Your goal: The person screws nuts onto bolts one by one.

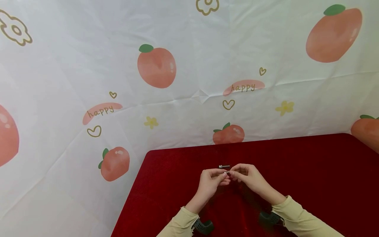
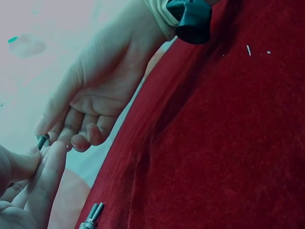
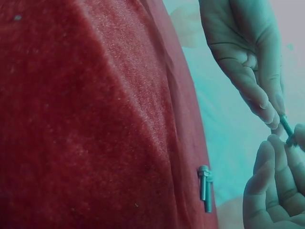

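Observation:
A small bolt (image 2: 42, 141) is held between both hands, its threaded shank showing between the fingertips. My left hand (image 1: 209, 180) pinches the shank end with thumb and fingers. At the thicker end, my right hand (image 1: 248, 176) pinches with thumb and forefinger; its other fingers curl loosely in the left wrist view. The fingertips of the two hands nearly meet, hiding part of the bolt. Just beyond them on the red cloth, two more bolts (image 3: 205, 186) lie side by side, with thick heads and thin shanks.
A red velvety cloth (image 1: 165, 184) covers the table. Behind it hangs a white curtain (image 1: 183, 115) printed with fruit, hearts and flowers. Dark wrist devices (image 1: 203, 226) sit below both sleeves. Small white specks (image 2: 248, 50) lie on the cloth.

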A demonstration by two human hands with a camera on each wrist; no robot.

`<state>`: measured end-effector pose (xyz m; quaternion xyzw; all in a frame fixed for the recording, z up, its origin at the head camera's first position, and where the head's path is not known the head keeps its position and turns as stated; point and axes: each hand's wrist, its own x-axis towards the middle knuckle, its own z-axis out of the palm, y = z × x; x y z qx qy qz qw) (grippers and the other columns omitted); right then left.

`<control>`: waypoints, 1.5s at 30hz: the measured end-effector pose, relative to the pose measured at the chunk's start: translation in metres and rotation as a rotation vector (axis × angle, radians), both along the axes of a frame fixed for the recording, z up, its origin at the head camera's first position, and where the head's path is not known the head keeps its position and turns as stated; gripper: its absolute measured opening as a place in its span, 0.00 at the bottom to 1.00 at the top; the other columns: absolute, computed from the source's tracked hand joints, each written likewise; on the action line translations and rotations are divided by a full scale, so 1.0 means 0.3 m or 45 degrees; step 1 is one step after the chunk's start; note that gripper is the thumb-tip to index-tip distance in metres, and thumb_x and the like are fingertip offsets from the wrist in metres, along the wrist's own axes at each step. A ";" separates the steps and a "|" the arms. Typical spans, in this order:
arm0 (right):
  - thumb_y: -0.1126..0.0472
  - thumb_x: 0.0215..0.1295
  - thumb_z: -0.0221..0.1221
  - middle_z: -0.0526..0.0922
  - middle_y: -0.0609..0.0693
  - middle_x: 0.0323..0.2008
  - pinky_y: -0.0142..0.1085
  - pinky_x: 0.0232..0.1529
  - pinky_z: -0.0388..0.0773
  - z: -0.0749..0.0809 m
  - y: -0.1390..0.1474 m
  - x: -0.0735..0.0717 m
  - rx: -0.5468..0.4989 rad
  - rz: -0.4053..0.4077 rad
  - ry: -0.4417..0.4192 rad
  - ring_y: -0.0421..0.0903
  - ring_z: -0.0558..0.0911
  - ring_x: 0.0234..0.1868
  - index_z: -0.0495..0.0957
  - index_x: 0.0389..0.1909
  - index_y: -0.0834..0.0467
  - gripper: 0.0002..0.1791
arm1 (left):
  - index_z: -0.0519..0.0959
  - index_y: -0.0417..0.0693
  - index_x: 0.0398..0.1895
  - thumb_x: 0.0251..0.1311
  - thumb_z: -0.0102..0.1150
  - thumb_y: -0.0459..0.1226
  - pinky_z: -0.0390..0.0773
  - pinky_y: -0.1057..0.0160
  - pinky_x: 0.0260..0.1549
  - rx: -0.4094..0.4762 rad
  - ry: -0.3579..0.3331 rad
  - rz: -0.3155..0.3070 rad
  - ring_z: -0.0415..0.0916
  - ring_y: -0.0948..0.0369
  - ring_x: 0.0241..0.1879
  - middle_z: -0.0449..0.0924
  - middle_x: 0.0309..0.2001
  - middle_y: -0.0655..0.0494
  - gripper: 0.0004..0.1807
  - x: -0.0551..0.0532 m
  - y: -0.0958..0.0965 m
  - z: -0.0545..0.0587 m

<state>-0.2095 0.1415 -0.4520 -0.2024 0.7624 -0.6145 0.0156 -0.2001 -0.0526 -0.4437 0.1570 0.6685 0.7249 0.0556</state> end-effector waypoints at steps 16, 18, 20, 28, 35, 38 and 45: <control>0.65 0.64 0.62 0.80 0.62 0.37 0.43 0.35 0.84 -0.011 0.016 -0.012 -0.109 0.113 0.076 0.57 0.82 0.36 0.75 0.47 0.68 0.14 | 0.76 0.22 0.47 0.65 0.53 0.25 0.84 0.58 0.36 0.007 0.038 -0.023 0.83 0.44 0.36 0.82 0.36 0.36 0.12 -0.002 0.015 0.001; 0.63 0.64 0.62 0.81 0.60 0.35 0.43 0.33 0.84 -0.006 0.013 -0.011 -0.070 0.079 0.084 0.57 0.82 0.34 0.77 0.44 0.66 0.12 | 0.77 0.23 0.47 0.65 0.53 0.25 0.85 0.58 0.36 0.009 0.047 -0.022 0.82 0.43 0.36 0.82 0.37 0.36 0.11 -0.003 0.016 0.000; 0.60 0.65 0.62 0.82 0.58 0.32 0.43 0.30 0.83 -0.002 0.009 -0.009 -0.023 0.038 0.072 0.57 0.82 0.31 0.79 0.41 0.65 0.11 | 0.76 0.22 0.46 0.65 0.53 0.25 0.85 0.58 0.36 0.008 0.058 -0.022 0.82 0.43 0.36 0.82 0.37 0.36 0.11 -0.003 0.016 0.000; 0.63 0.63 0.63 0.81 0.58 0.34 0.39 0.32 0.84 -0.003 0.008 -0.004 -0.049 0.047 0.076 0.55 0.82 0.32 0.76 0.46 0.67 0.14 | 0.76 0.22 0.47 0.65 0.53 0.25 0.84 0.58 0.37 -0.010 0.047 -0.009 0.82 0.43 0.37 0.82 0.36 0.36 0.12 -0.002 0.015 -0.001; 0.63 0.65 0.61 0.82 0.59 0.35 0.44 0.33 0.84 -0.002 0.013 -0.010 -0.047 0.052 0.099 0.56 0.83 0.34 0.78 0.44 0.66 0.11 | 0.78 0.26 0.46 0.65 0.54 0.26 0.85 0.57 0.35 -0.020 0.055 -0.017 0.82 0.40 0.36 0.81 0.35 0.34 0.11 0.001 0.009 0.004; 0.63 0.65 0.60 0.82 0.58 0.35 0.43 0.32 0.84 -0.001 0.013 -0.011 -0.042 0.051 0.084 0.57 0.82 0.34 0.79 0.44 0.67 0.11 | 0.78 0.26 0.46 0.64 0.55 0.25 0.85 0.57 0.35 -0.013 0.044 -0.027 0.81 0.39 0.36 0.81 0.35 0.33 0.11 0.001 0.007 0.007; 0.59 0.66 0.60 0.82 0.57 0.31 0.41 0.30 0.83 -0.004 0.010 -0.007 0.000 0.036 0.054 0.56 0.82 0.30 0.80 0.41 0.65 0.12 | 0.78 0.24 0.45 0.63 0.55 0.24 0.85 0.58 0.34 -0.005 0.051 -0.015 0.81 0.39 0.36 0.82 0.36 0.33 0.10 0.002 0.007 0.007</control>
